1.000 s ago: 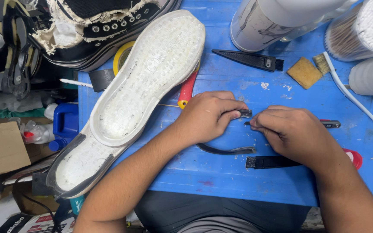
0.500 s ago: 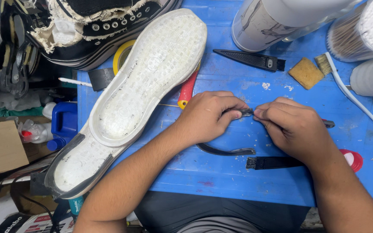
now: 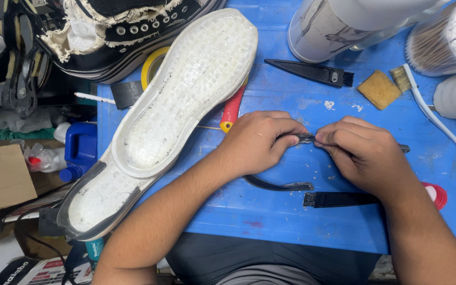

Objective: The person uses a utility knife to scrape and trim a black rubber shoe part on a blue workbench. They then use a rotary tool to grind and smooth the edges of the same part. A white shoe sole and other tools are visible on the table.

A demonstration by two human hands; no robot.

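I saw the blue bench point(image 3: 270, 221) carrying a detached white shoe sole point(image 3: 186, 100) slanting from its far edge toward the near left corner, a black sneaker upper point(image 3: 117, 31) beyond it. Both hands met mid-bench: the left hand point(image 3: 257, 142) and right hand point(image 3: 362, 153) each pinched 1 end of a thin black rubber strip point(image 3: 306, 138) between thumb and fingers. 2 more black strips, 1 curved point(image 3: 278, 186), 1 straight point(image 3: 339, 199), lay just nearer the front edge. I judged the trimming only partly done; the sole remained unattached.
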